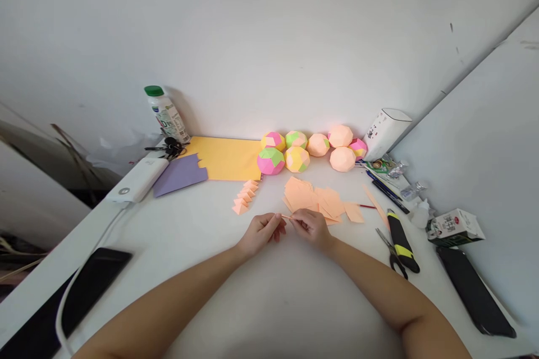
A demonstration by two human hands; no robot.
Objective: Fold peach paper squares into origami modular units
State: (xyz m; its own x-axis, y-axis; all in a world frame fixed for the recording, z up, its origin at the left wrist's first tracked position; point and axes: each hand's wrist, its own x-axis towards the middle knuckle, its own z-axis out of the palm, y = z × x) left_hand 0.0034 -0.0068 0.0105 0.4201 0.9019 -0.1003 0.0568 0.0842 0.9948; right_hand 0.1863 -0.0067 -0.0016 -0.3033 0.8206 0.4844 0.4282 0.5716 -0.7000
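Between my two hands is a small piece of peach paper [286, 216], seen nearly edge-on. My left hand [264, 231] pinches its left end with thumb and fingers. At the other end, the fingertips of my right hand [310, 226] are closed on the same paper. Just beyond the hands lies a loose pile of cut peach paper pieces [301, 193]. To the left of that pile, a row of folded peach paper pieces [245, 197] stands on the white table. Most of the held piece is hidden by my fingers.
Several faceted paper balls [297, 159] sit along the wall. Yellow paper [229, 158] and purple paper [179, 175] lie left, near a bottle [168, 115] and a white power bank [141, 179]. Scissors [394, 255], a utility knife [402, 241] and a milk carton [455, 226] are right.
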